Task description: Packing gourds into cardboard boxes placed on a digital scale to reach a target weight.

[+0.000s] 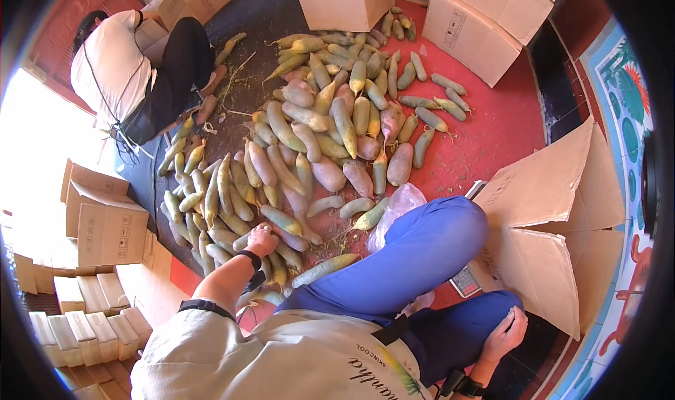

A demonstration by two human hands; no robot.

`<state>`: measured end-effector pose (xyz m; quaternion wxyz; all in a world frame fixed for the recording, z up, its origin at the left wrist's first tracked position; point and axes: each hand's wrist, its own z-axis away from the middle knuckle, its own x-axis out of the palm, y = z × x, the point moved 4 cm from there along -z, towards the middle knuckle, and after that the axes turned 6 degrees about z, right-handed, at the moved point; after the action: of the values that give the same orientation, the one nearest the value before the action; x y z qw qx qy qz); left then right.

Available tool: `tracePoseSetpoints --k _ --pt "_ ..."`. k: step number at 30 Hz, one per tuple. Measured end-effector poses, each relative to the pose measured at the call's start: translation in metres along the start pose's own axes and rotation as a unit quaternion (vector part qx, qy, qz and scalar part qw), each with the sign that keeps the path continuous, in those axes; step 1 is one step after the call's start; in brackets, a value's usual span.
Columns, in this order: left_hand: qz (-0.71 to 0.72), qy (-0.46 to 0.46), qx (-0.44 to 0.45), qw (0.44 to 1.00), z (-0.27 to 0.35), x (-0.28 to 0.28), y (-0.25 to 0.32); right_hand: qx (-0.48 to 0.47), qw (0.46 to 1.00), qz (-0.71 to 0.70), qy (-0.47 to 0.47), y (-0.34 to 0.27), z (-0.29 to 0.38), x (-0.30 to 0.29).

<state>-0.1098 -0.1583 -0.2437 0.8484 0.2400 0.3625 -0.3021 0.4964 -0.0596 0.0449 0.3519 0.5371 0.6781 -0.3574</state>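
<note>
My left hand (262, 240) reaches down onto the near edge of a large heap of long green radishes (343, 128). It touches a green radish (243, 242); the fingertips are partly hidden, so I cannot tell how firmly they hold. Just beyond the hand lies a paler green radish (282, 219). Thicker pinkish radishes (328, 174) are mixed into the heap. Resting by my right knee, my right hand (506, 334) holds nothing and its thumb is apart from the fingers. A long radish (326, 270) lies close to my left thigh.
An open cardboard box (527, 189) stands at right on a scale (465, 283). Clear plastic film (398, 210) lies by my knee. Another person (121, 68) crouches at upper left near boxes. Cardboard boxes (474, 36) stand at the back; folded cartons (84, 331) are stacked at left.
</note>
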Motion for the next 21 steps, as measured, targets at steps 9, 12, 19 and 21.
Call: tracePoseSetpoints --k 9,12,19,21 --pt "-0.108 -0.02 0.103 0.989 -0.009 0.009 0.041 -0.007 0.999 0.036 -0.005 0.001 -0.002 0.001" --pt "-0.121 0.021 0.177 0.976 -0.019 0.018 0.048 0.001 0.999 0.039 -0.008 -0.009 -0.006 -0.001" --pt "-0.264 0.012 0.205 0.942 -0.036 0.037 0.054 -0.001 0.998 0.054 -0.013 -0.01 -0.005 -0.001" --pt "-0.32 0.045 0.21 0.923 -0.033 0.036 0.06 -0.008 0.999 0.049 -0.015 -0.013 -0.007 -0.001"
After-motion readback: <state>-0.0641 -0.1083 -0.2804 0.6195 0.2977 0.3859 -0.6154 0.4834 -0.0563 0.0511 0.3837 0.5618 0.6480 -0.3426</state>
